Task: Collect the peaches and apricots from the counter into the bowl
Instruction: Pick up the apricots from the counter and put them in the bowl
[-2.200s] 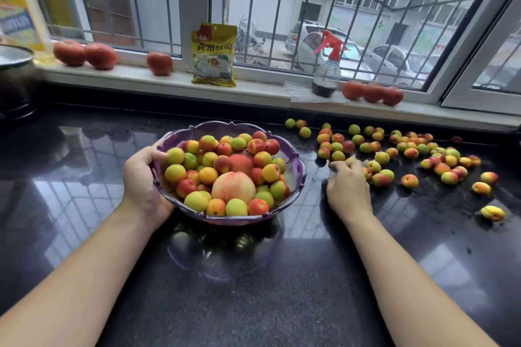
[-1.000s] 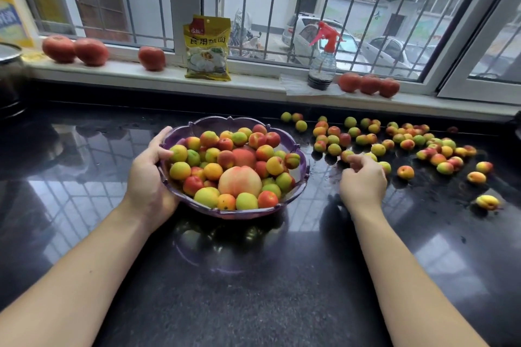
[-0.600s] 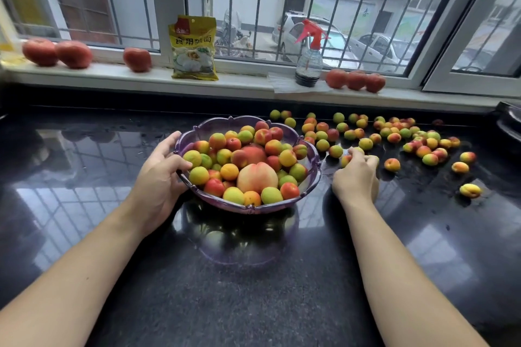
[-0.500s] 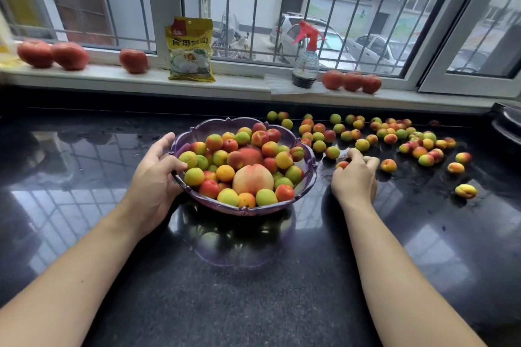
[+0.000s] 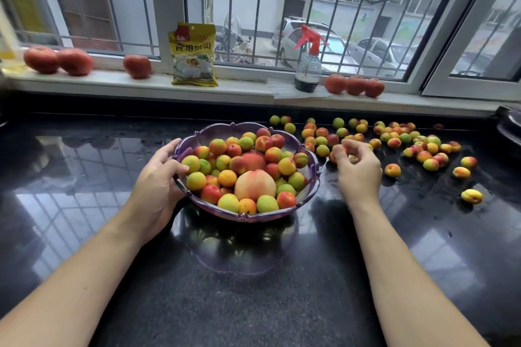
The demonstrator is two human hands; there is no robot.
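Brimming with apricots (image 5: 227, 178) and peaches (image 5: 255, 185), bowl (image 5: 310, 189) in left grip (image 5: 158, 189); right grip (image 5: 356, 169) pinching apricots.

Glossy black counter (image 5: 253, 304), purple bowl (image 5: 307, 191) of fruit, loose apricots (image 5: 392, 169) scattered right

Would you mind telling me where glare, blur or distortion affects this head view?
Head view: the glossy black counter mirrors the window bars as bright glare; the right hand has motion-blurred fingertips; wide-angle distortion tilts the window frame at the right; the bowl is sharp.
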